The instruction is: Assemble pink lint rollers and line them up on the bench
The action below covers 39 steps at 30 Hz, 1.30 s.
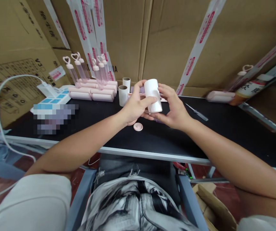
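Note:
Above the black table, a white roll stands nearly upright, tilted a little, between my two hands. My left hand grips it from the left, the thumb pressed across its front. On the other side, my right hand is curled around the roll with its fingertips at the top right edge and its thumb low down. A small round pink cap lies on the table just below my hands. Behind them, partly hidden, is a pink object whose kind I cannot make out.
Two cardboard tubes stand left of my hands. Pink holders with clear heart-topped handles sit farther left, beside a power strip. To the right lie a screwdriver, another pink holder and a bottle. Cardboard walls the back.

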Tool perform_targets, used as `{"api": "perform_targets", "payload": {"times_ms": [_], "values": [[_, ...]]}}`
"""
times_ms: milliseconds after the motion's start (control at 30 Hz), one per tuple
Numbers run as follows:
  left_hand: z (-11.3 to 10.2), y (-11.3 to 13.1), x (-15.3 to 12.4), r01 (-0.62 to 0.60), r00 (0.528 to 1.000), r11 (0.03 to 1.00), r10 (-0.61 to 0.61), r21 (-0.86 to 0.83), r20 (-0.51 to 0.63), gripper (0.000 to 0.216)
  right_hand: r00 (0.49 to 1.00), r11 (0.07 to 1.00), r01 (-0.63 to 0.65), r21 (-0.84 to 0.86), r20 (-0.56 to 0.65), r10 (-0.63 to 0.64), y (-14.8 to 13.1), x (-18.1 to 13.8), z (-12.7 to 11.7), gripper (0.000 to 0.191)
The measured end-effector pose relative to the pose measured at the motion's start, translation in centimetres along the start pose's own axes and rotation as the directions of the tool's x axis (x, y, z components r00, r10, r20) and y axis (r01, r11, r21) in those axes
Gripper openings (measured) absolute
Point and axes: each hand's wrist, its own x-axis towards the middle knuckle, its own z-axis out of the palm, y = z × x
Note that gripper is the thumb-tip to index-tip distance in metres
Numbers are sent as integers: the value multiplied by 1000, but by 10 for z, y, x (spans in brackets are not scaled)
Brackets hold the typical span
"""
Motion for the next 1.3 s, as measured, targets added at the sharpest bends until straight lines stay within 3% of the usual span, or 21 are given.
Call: {"api": "perform_targets", "payload": {"times_ms": [133, 200, 267, 400, 533, 633, 800, 967, 1033, 1167, 1300], "values": [[-9, -6, 9, -73, 997, 997, 73, 11, -3, 81, 994, 995, -98, 0, 54, 98, 34, 1, -17, 102], [-17, -11, 17, -107, 994, 994, 107, 9, -5, 85, 977, 977, -213, -16, 4, 213, 62, -3, -29, 75], [-27, -15, 25, -128, 992, 992, 128, 7, -2, 86, 944, 927, -325, -189, 1, 331, 91, -9, -38, 49], [-38, -17, 32, -137, 991, 990, 137, 5, 1, 87, 843, 785, -400, -474, 145, 517, 129, -20, -42, 44], [-38, -14, 31, -150, 989, 989, 150, 13, -3, 86, 730, 648, -471, -599, 148, 667, 133, -19, -38, 43], [-37, -13, 30, -162, 986, 986, 163, 44, -19, 85, 705, 574, -505, -645, 75, 705, 129, -16, -38, 34], [-37, -14, 30, -159, 987, 986, 160, 47, -14, 86, 680, 529, -531, -662, 40, 732, 128, -15, -42, 29], [-35, -12, 27, -154, 988, 988, 154, 20, -9, 85, 668, 555, -505, -661, 107, 736, 131, -17, -42, 44], [-35, -10, 26, -143, 990, 990, 143, 15, -4, 85, 668, 581, -511, -633, 133, 733, 130, -16, -43, 40], [-35, -6, 25, -114, 993, 993, 113, -14, -26, 82, 693, 694, -577, -431, 191, 695, 125, -14, -52, 22], [-36, -3, 25, -93, 995, 994, 92, -60, -29, 79, 750, 769, -582, -264, 190, 633, 115, -13, -72, 31]]}}
